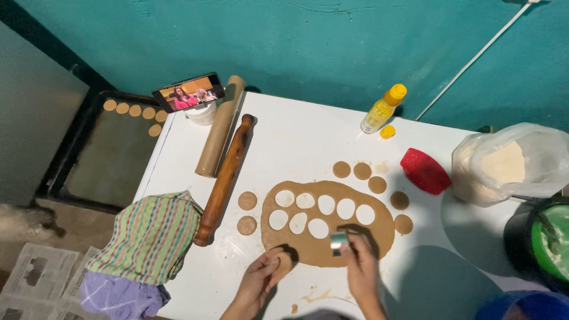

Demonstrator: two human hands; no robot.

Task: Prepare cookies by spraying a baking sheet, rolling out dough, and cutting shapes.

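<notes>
A rolled-out sheet of brown dough [349,237] lies on the white table [296,139], with several round holes cut out of it. My right hand [358,266] holds a small round metal cutter [339,242] at the sheet's near edge. My left hand [264,278] holds a cut dough round [283,262] by the sheet's near left edge. Several cut rounds lie around the sheet, such as one [247,201] on the left and one [403,224] on the right.
A wooden rolling pin [225,178] and a paper roll [220,127] lie at left, beside a striped cloth [151,234]. A phone [188,92] leans at the back, near a dark baking tray [112,154] holding dough rounds. A yellow bottle [383,108], red scraper [424,170] and flour bag [507,163] stand at right.
</notes>
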